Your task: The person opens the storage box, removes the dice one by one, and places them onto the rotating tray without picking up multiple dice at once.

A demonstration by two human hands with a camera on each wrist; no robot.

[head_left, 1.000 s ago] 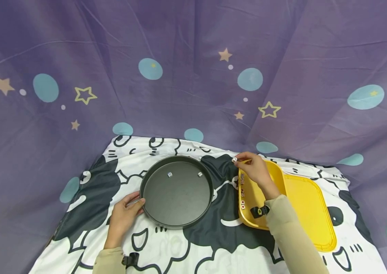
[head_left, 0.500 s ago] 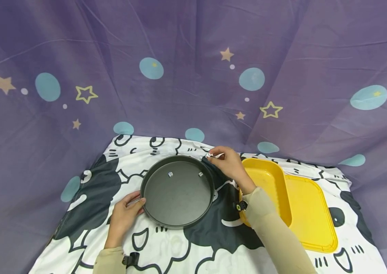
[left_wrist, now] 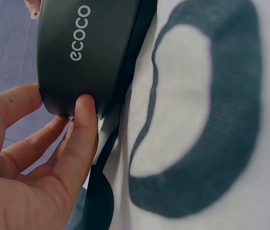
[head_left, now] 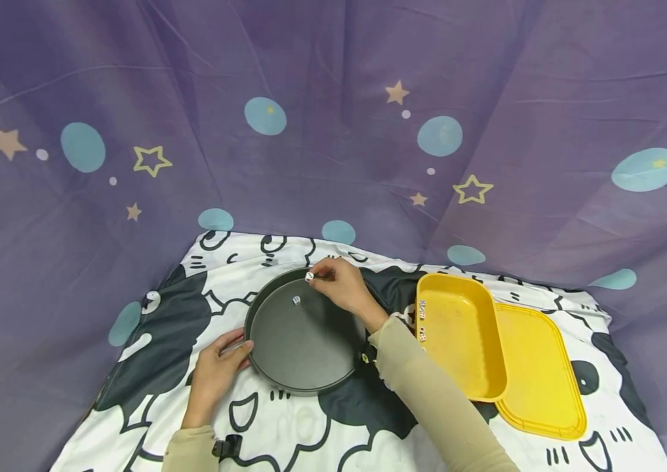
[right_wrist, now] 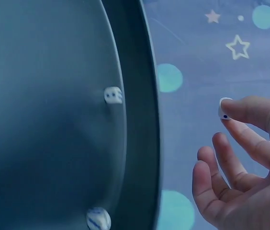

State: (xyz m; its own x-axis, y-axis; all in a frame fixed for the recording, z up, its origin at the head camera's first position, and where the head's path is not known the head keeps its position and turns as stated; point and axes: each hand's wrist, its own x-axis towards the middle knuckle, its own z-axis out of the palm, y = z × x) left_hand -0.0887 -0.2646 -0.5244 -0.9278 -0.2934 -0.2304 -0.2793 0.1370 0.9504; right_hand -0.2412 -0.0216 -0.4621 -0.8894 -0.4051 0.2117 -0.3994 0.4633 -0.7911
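The left hand point(head_left: 218, 366) grips one matte, round tray point(head_left: 303, 347) on patterned cloth point(head_left: 292, 432), two white dice point(right_wrist: 113, 95) inside, while the right hand point(head_left: 343, 285) pinches one rounded cubic die point(right_wrist: 225, 109) near the tray's far rim.

The pan point(head_left: 303, 347) is dark grey, the dice point(right_wrist: 112, 95) dotted white, the box point(head_left: 464, 341) yellow.

A purple fabric backdrop point(head_left: 321, 164), creased in places, rises behind and at both sides, printed with light-blue ovals point(head_left: 439, 136), solid peach stars point(head_left: 7, 142), yellow outlined stars point(head_left: 456, 188) and small white dots point(head_left: 42, 155). Below it spreads a white cloth point(head_left: 294, 426) with black cartoon faces and large dark patches. A flat, rounded-rectangular yellow panel point(head_left: 536, 367) with a ridged rim lies toward the cloth's right side.
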